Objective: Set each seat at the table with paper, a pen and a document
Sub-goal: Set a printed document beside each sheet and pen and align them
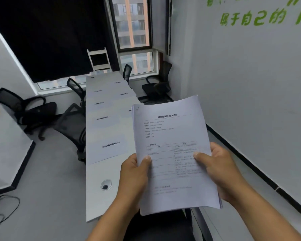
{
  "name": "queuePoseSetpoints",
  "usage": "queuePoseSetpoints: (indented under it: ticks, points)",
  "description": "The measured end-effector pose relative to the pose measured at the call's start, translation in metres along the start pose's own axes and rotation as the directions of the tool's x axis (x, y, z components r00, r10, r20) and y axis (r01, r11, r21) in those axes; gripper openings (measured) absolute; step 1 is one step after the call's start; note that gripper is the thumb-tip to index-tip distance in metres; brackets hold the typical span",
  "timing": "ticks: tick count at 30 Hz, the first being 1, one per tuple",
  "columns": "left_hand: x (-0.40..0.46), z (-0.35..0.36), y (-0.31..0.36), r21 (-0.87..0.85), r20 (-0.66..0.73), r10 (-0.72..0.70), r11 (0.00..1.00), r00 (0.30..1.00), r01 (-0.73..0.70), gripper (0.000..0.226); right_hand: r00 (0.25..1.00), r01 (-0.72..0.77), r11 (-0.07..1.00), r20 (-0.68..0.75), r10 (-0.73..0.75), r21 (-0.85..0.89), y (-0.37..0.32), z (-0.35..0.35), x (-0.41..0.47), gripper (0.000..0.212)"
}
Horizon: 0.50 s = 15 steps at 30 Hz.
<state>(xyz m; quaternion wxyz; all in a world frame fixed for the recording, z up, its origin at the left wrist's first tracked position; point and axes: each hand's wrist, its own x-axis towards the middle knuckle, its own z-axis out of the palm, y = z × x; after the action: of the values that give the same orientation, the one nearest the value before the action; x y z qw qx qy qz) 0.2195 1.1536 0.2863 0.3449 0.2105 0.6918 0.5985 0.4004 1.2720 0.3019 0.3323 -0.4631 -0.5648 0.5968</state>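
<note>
I hold a stack of printed documents (172,136) upright in front of me, over the right side of a long white table (97,197). My left hand (134,173) grips the stack's left edge with the thumb on the top page. My right hand (219,169) grips its right edge the same way. Blank paper sheets lie at the seats along the table, the nearest sheet (108,150) at the left with a dark pen (111,144) on it. More sheets with pens run toward the far end. The stack hides the table's near right seats.
Black mesh office chairs stand along the left side (71,124), further left (24,108) and by the window at the far right (158,84). A round cable hole (106,185) is in the table's near end. A white wall (259,101) runs close on the right.
</note>
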Motion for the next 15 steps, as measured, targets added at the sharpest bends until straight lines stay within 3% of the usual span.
queuePoseSetpoints:
  ticks: [9, 15]
  points:
    - [0.019, -0.033, -0.025, -0.027, -0.197, -0.070, 0.997, 0.978, 0.066, 0.019, 0.981, -0.065, 0.998, 0.182, 0.067, -0.020, 0.021, 0.049, 0.043, 0.020]
    - [0.038, -0.066, -0.053, -0.038, -0.196, -0.116, 0.993, 0.974, 0.110, 0.019, 0.973, -0.107, 0.993, 0.202, 0.115, -0.050, 0.042, 0.090, 0.049, 0.022]
